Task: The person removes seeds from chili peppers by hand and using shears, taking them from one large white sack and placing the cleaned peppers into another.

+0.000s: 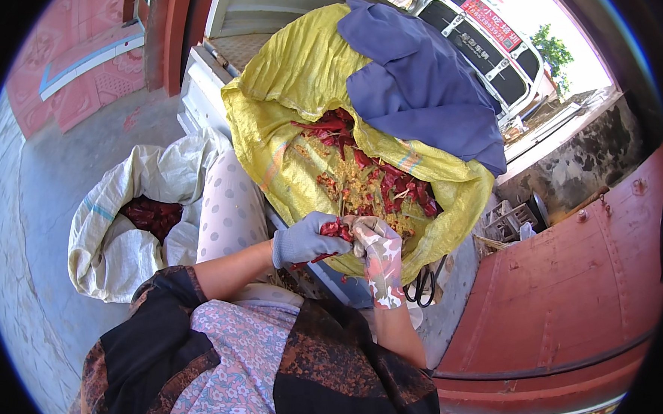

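My left hand (304,241), in a grey-blue glove, is closed around a small bunch of dried red chili peppers (335,229). Pressed against it, my right hand (377,247) in a camouflage-patterned glove pinches the bunch's right end; its fingertips partly hide what is between them. Both hands are above the near rim of a large yellow woven sack (297,66). Inside this open sack lie more dried red peppers (403,190) and yellowish stems and crumbs (355,180). A dark blue cloth (420,84) drapes over the sack's far right side.
A white woven sack (94,232) holding red peppers (151,216) stands on the concrete floor to my left, beside my dotted trouser leg (230,202). Behind the yellow sack is a vehicle's metal cargo bed (244,11). A red metal gate (560,286) rises at right, near a black cable loop (423,287).
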The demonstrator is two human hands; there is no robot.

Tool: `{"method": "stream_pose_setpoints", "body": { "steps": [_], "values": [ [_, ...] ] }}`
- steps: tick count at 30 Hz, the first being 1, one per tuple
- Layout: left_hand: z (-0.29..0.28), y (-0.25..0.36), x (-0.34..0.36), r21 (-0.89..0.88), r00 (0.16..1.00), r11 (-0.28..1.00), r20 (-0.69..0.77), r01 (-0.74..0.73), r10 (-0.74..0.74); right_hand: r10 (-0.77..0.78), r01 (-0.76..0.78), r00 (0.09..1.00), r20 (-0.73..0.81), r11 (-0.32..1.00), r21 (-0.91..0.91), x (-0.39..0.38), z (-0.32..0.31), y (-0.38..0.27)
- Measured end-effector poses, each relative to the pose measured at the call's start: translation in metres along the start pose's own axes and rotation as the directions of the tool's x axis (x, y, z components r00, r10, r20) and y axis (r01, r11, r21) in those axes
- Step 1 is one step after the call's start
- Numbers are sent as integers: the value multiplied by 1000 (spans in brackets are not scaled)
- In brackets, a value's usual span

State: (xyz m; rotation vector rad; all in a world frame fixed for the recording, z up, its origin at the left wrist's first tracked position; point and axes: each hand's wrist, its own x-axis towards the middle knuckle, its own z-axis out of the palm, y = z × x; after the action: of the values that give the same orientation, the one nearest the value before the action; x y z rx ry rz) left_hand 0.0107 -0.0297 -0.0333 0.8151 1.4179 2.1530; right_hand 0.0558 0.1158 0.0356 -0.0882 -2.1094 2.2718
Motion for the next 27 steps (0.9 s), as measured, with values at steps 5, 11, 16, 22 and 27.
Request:
{"method": "stream_pose_setpoints", "body": {
  "steps": [5, 11, 16, 22, 27],
  "values": [
    [1, 4, -1, 50, 999, 998, -14, -45, 45, 121, -120, 993, 7, 971, 206, -6, 1, -3],
    [7, 2, 6, -63, 989, 989, -71, -131, 126, -2, 32, 997, -73, 915, 403, -7, 8, 13],
    [7, -8, 10, -155, 988, 977, -76, -146, 135, 42, 2, 997, -67, 835, 549, -4, 4, 24],
    [8, -3, 5, -34, 995, 997, -78, -69, 66, -573, 512, 818, -49, 764, -392, 5, 7, 23],
    [2, -2, 2, 8, 999, 999, -32, -37, 37, -541, 640, 729, 419, 321, -698, 4, 3, -20]
  ]
}}
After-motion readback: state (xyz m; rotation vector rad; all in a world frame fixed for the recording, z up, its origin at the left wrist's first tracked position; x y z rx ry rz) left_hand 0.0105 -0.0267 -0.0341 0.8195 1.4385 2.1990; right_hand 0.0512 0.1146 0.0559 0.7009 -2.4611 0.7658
